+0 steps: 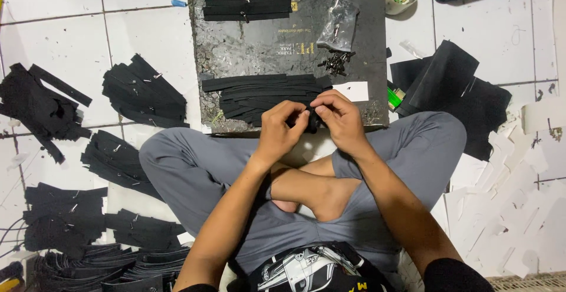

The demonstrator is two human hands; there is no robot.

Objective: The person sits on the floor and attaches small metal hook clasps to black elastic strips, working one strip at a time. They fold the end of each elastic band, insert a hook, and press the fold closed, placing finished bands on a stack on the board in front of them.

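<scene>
Seated cross-legged, left hand (282, 128) and right hand (341, 120) pinch a black strip (312, 120), fingers curled closed; strip pile (265, 94) at twelve o'clock.

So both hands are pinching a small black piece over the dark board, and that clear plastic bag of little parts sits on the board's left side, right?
Not quite. In the head view the clear plastic bag lies on the right side of the dark board. The rest holds: left hand and right hand pinch a small black piece.

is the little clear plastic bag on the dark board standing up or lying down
Lying down. The clear plastic bag rests flat and crumpled on the dark board, above a loose pile of small dark screws.
</scene>
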